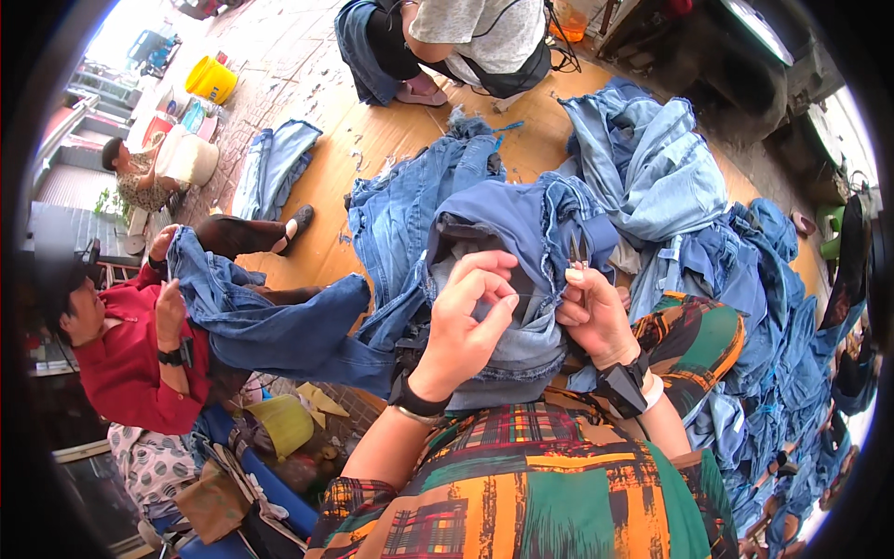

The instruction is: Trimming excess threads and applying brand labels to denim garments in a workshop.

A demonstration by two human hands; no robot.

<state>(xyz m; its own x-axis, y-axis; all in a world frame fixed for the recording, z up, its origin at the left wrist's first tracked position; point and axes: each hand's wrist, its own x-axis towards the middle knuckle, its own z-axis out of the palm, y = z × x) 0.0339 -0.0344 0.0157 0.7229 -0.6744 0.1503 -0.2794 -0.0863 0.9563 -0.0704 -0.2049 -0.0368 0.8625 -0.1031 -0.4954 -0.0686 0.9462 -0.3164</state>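
Observation:
Denim jeans [521, 219] with frayed edges lie bunched across my lap, the greyish-blue inside of the cloth showing. In front of them is my left hand [470, 321], its thumb and fingers pinched on what looks like a thin, faint thread running toward the right hand. My right hand [596, 312] is closed around small thread snips [579, 250], whose metal blades point up and away from me beside the frayed edge. The handle of the snips is mostly hidden by my fingers.
At left a person in red [135, 349] holds up dark blue jeans [270, 312]. Another person [466, 37] sits at the far side. Heaps of jeans [652, 177] cover the right. A light blue folded pair [273, 172] and a yellow bucket [210, 80] are at far left.

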